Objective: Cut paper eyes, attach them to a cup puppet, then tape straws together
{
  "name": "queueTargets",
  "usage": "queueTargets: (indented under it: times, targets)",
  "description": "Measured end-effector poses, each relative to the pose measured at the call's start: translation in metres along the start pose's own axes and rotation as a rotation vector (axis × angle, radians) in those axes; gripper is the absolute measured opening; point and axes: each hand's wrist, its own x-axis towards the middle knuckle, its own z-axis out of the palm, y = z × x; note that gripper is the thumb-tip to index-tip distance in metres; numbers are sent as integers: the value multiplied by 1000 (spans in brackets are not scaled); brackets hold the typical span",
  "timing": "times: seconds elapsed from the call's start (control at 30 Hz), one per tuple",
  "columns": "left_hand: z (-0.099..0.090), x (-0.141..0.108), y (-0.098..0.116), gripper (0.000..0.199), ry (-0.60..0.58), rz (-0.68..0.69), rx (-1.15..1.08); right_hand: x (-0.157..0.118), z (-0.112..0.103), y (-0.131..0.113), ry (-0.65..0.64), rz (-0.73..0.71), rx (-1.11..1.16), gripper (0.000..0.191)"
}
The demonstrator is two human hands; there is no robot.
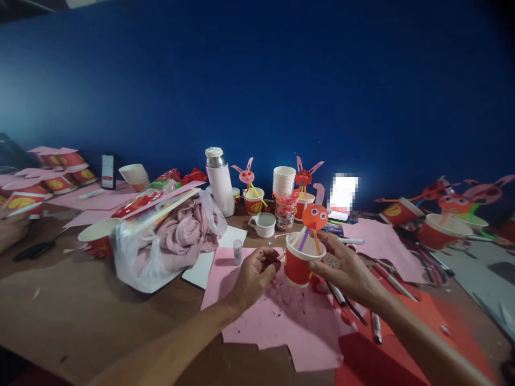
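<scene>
A red and white paper cup (296,269) hangs just above the pink paper (265,316). My right hand (346,264) holds it from the right side, fingers behind the rim and thumb in front. Rising from the cup on a purple and an orange strip is an orange paper face (315,217) with two round eyes. My left hand (259,272) is at the cup's left side with its fingers pinched together; what they hold is too small to make out. A small clear tube (237,252) stands to the left of that hand.
A plastic bag with pink cloth (181,230) lies left, near a white flask (220,187). Behind the hands are a white mug (265,224), stacked cups (284,181) and finished-looking cup figures (254,199). Markers (376,327) and red paper (374,359) lie right. A person's hand (14,228) shows far left.
</scene>
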Motion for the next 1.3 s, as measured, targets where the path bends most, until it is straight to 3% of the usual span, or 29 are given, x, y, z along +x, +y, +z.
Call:
queueTargets:
  times: [0.43,0.7,0.97,1.3]
  targets:
    - [1,0,-1,14,-5,-57,39,-4,0,-1,-7,-79,-113,44]
    - [4,-4,9,19,12,-134,173,-1,6,18,-34,-92,-116,45]
    - [2,-1,0,17,-28,-137,143,0,10,31,-64,-54,-141,51]
    - [0,-1,1,9,-2,-145,211,-1,6,26,-32,-101,-171,47]
